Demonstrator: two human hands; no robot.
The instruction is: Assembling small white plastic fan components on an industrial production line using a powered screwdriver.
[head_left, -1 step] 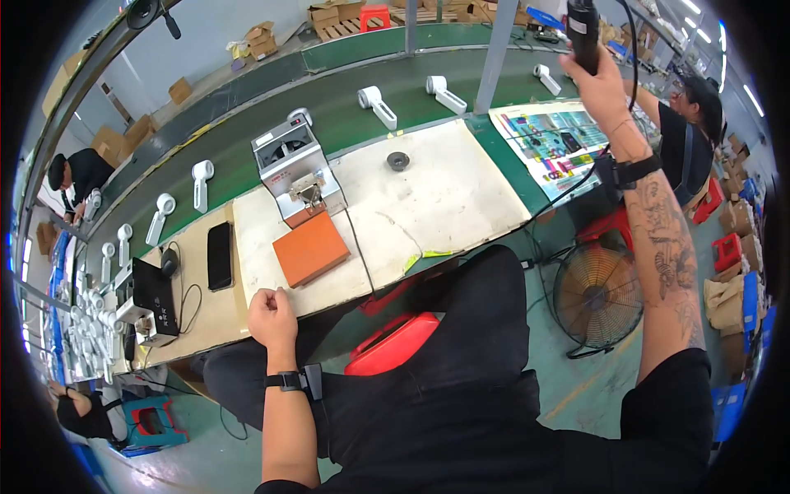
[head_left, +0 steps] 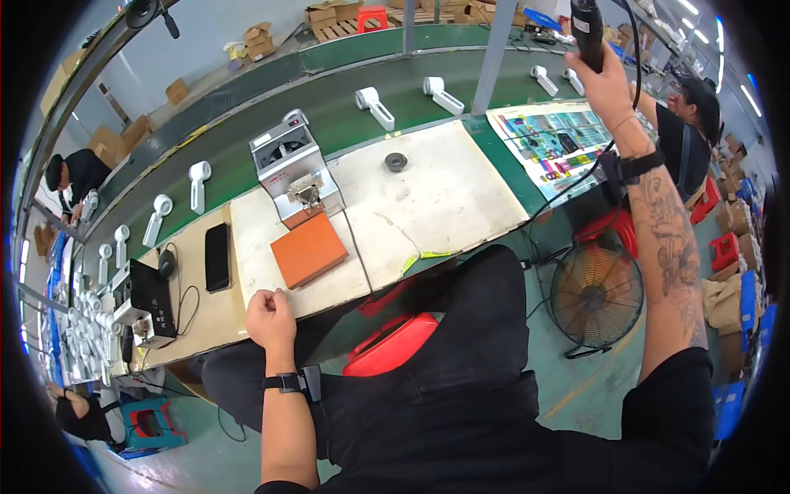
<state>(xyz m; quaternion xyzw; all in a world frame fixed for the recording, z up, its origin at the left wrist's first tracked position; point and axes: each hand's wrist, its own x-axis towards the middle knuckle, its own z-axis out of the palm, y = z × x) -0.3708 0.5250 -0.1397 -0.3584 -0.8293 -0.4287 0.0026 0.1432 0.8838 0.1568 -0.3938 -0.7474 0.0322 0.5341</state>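
My right hand point(head_left: 609, 89) is raised at the upper right, its fingers wrapped around a black corded electric screwdriver point(head_left: 587, 37); the tool's upper end runs out of view. My left hand point(head_left: 271, 319) rests closed at the table's front edge, and whatever its curled fingers may hold is hidden. Just beyond it lies an orange block point(head_left: 309, 250). Behind the block stands a grey metal box fixture point(head_left: 288, 156) with a small metal clamp point(head_left: 305, 196) on its front. A dark round ring point(head_left: 396, 162) sits on the white work surface point(head_left: 448, 193).
White handheld fans point(head_left: 374, 109) lie spaced along the green conveyor point(head_left: 329, 86). At left are a phone point(head_left: 218, 257), a black box device point(head_left: 152, 296) and piled white fans point(head_left: 86, 329). A floor fan point(head_left: 594, 292) stands at right. Co-workers point(head_left: 695, 123) sit nearby.
My right hand has shifted slightly right with the electric screwdriver, and another white fan on the conveyor now shows beside it. My left hand stays in place.
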